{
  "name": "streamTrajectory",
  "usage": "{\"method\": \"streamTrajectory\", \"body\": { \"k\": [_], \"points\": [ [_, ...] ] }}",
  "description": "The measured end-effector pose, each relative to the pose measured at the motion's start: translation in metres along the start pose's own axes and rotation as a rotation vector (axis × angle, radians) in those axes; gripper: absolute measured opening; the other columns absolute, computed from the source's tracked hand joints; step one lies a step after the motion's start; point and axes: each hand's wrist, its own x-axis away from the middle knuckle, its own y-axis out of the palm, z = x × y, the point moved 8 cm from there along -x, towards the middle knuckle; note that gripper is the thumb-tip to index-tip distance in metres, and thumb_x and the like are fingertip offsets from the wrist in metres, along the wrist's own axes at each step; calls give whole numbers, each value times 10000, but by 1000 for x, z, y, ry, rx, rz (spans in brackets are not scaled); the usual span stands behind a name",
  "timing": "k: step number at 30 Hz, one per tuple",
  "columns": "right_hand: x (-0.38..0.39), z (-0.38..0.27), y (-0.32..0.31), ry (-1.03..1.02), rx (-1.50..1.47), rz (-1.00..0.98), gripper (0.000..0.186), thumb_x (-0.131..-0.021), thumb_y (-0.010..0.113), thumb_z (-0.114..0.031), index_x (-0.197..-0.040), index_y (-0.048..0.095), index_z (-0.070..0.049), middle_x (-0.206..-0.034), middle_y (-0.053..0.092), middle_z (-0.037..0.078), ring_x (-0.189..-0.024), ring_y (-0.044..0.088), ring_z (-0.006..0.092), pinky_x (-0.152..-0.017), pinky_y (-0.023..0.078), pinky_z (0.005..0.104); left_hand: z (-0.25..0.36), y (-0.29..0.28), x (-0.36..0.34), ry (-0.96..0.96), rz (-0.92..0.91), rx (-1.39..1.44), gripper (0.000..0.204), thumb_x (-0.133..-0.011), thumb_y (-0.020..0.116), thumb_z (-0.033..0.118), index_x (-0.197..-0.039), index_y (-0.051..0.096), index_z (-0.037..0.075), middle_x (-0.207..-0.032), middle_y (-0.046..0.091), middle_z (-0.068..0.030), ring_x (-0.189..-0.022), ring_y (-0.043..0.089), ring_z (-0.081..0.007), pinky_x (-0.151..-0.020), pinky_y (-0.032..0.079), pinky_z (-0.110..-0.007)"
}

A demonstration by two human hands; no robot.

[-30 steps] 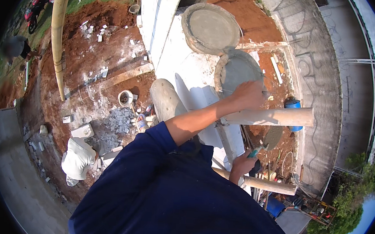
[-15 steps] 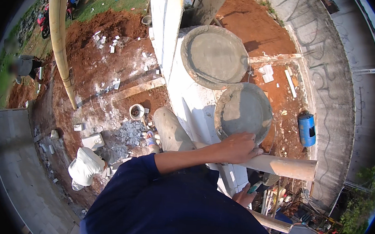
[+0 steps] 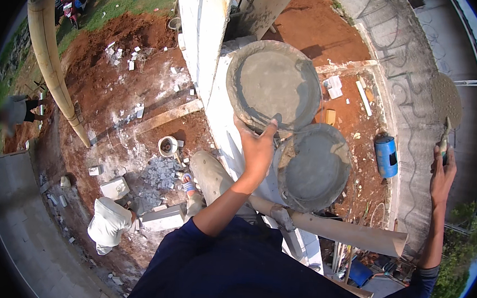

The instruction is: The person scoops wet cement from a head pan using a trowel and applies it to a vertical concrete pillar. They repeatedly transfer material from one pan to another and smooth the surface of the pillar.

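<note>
My left hand (image 3: 255,147) grips the near rim of the upper round bucket (image 3: 272,76) of grey wet mortar, thumb over the lip. A second bucket (image 3: 316,161) of mortar stands just nearer on the white ledge (image 3: 218,125), beside a horizontal wooden pole (image 3: 349,230). Out at the right, my right hand (image 3: 443,170) is closed on the handle of a trowel (image 3: 447,101) whose blade carries grey mortar.
A tall bamboo pole (image 3: 50,56) rises at left. Below, a co-worker in white (image 3: 109,225) bends among blocks, and another person (image 3: 17,112) is farther left. A white pail (image 3: 168,146), rubble, a blue drum (image 3: 385,158) and a graffitied wall (image 3: 407,72) surround the ledge.
My left hand has left the nearer bucket and moved onto the upper bucket's rim. My right hand has risen from low beside the ledge to far right, lifting the trowel.
</note>
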Motion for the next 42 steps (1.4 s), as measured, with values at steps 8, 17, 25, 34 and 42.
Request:
{"method": "streamTrajectory", "body": {
  "k": [8, 17, 25, 34, 42],
  "points": [
    [-36, -299, 162, -897, 191, -508, 324, -966, 643, -212, -1137, 623, 63, -1021, 703, 251, -919, 702, 452, -818, 561, 527, 0, -20, -12, 3, -7, -62, 835, -941, 711, -60, -1600, 200, -38, -1502, 470, -197, -1332, 534, -246, -1105, 465, -336],
    [41, -310, 269, -311, -424, -1278, 324, -975, 697, -262, -1031, 628, 50, -689, 590, 94, -528, 600, 201, -435, 471, 375, -2, -12, -11, 8, -88, -36, 830, -942, 736, -35, -1600, 231, 5, -1488, 483, -182, -1339, 531, -243, -1106, 466, -344],
    [52, -273, 243, 104, -801, -1394, 212, -966, 676, -218, -900, 623, -23, -675, 520, 4, -427, 439, 86, -347, 333, 268, 3, -13, -8, 36, -76, -57, 791, -952, 726, -38, -1582, 249, -6, -1466, 495, -168, -1321, 535, -230, -1107, 458, -341],
    [-42, -324, 205, -33, -1017, -1081, 176, -959, 631, -179, -930, 641, -5, -719, 593, 12, -474, 519, 83, -382, 396, 278, 2, -9, -5, 22, -80, -66, 767, -949, 725, -46, -1576, 284, -6, -1489, 489, -166, -1356, 499, -233, -1143, 415, -348],
    [-75, -397, 207, -566, -496, -316, 266, -940, 580, -147, -958, 617, 116, -831, 662, 333, -843, 687, 489, -765, 555, 516, -14, -19, -25, -99, -149, -8, 765, -930, 746, -43, -1565, 336, 78, -1426, 555, -157, -1289, 581, -247, -1015, 530, -374]
  ]
}}
